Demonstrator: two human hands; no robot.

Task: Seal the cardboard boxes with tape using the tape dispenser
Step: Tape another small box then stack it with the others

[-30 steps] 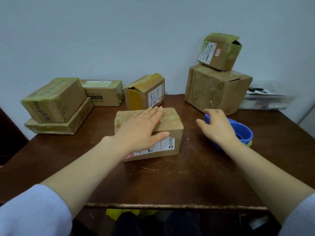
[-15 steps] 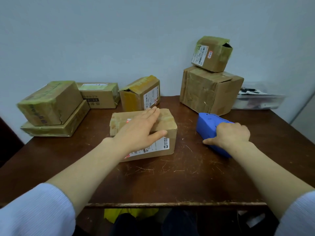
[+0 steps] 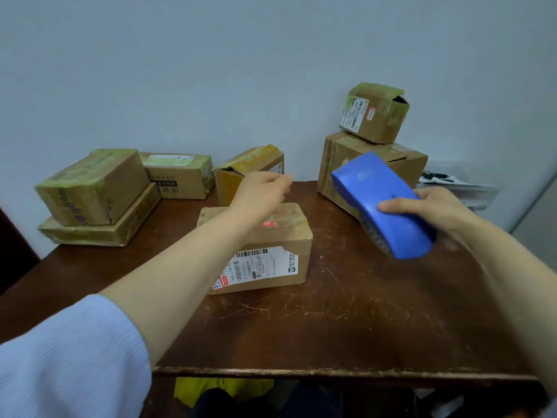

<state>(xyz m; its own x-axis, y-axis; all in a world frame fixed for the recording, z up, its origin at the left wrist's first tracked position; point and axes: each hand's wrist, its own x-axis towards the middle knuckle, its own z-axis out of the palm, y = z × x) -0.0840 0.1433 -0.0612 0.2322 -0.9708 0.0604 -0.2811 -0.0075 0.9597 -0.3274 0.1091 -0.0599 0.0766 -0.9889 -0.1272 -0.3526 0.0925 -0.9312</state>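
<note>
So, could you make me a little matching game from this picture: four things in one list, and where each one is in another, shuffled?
Things
1. blue plastic tape dispenser
2. small brown cardboard box with a red-inked sticker
3. flat brown cardboard box
4. brown cardboard box with a barcode label

Places
A. on top of the large cardboard box, back right
B. under another taped box, back left
C. gripped in the right hand, lifted off the wooden table
D. standing in the middle of the table

Pairs: 1-C, 2-A, 3-B, 4-D
</note>
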